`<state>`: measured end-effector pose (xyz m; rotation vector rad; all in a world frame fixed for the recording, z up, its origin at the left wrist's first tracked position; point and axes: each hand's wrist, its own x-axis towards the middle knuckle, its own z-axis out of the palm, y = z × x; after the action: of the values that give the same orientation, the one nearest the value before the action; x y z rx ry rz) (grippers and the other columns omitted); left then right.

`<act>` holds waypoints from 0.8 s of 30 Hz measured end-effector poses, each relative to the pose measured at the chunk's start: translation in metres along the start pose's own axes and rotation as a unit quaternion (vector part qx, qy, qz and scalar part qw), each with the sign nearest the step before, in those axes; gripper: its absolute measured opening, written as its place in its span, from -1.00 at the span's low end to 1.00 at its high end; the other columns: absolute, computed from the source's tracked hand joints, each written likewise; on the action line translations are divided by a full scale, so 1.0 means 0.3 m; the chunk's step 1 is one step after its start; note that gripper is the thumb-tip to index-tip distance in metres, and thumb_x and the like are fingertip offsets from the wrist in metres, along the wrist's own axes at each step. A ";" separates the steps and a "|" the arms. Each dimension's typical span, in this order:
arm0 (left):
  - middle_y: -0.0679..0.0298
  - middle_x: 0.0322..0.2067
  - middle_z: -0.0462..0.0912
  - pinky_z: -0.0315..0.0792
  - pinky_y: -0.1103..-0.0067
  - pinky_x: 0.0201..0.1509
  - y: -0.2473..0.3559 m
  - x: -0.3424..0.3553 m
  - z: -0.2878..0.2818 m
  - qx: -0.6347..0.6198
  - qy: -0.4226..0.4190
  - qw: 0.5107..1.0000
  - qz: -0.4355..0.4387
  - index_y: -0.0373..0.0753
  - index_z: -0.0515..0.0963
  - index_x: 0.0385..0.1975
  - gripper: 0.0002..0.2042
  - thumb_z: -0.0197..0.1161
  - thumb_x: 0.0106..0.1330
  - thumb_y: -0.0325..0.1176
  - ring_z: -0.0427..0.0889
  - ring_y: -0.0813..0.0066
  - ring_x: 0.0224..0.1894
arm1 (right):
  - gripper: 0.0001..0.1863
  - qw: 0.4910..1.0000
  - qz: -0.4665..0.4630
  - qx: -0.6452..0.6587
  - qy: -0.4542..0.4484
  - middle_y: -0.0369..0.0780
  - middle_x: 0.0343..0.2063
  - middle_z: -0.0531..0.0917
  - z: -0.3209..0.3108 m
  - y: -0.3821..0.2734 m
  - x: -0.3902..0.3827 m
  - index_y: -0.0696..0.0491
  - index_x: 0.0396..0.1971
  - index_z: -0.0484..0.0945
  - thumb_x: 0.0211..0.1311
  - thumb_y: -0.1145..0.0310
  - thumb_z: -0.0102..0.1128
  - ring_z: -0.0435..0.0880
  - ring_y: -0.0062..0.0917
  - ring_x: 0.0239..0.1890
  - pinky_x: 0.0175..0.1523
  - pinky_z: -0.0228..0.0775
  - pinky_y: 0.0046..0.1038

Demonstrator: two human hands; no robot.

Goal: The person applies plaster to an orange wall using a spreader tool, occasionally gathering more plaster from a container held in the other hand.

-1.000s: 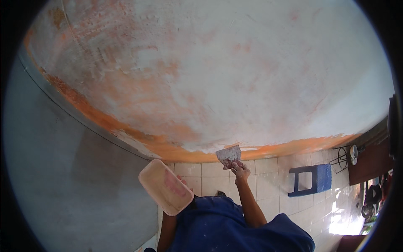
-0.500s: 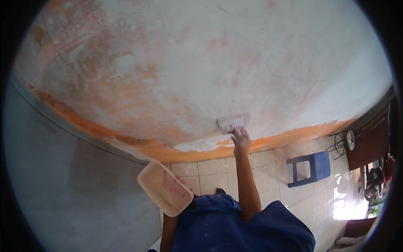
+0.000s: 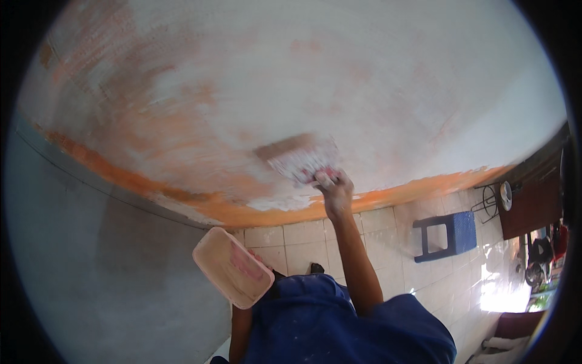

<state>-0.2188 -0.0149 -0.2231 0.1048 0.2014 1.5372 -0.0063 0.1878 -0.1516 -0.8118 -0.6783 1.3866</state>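
Observation:
My right hand (image 3: 332,185) is closed on a wide putty knife (image 3: 303,156), its blade smeared with white. The blade lies tilted against the wall (image 3: 394,91), or just off it; a slight blur hides which. White filler covers most of that wall, with orange paint showing through in patches and along the bottom. At the lower left, my left hand (image 3: 259,258) holds a shallow pale pink plastic tub (image 3: 209,270) from its right side. A thin layer of beige-white paste and a pink bare patch show inside the tub. Most of the left hand's fingers are hidden behind it.
A plain grey wall (image 3: 139,273) meets the orange-edged wall at the left. On the light tiled floor (image 3: 388,267) a blue plastic stool (image 3: 448,236) lies on its side. Farther right are a brown wooden piece of furniture (image 3: 530,206) and a motorbike (image 3: 536,273) near a bright doorway.
My right hand has moved up and left with the putty knife, whose blade is now more tilted. The tub in my left hand appears slightly higher and farther left.

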 end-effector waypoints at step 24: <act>0.27 0.14 0.20 -0.16 -0.11 0.19 0.043 -0.049 -0.113 -0.080 0.095 0.992 -0.017 -0.02 0.12 0.16 -0.41 -0.15 0.18 0.15 0.22 0.19 0.13 | -0.82 0.993 0.085 -0.056 0.060 -0.26 -0.40 0.56 -0.250 0.315 -0.005 0.13 -0.35 0.45 -0.01 0.52 0.20 0.55 -0.55 -0.35 -0.29 0.45 -0.53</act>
<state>-0.2385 -0.0311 -0.2528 -0.1709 0.2289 1.5239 0.0008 0.1796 -0.2717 -1.0542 -0.6092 1.4485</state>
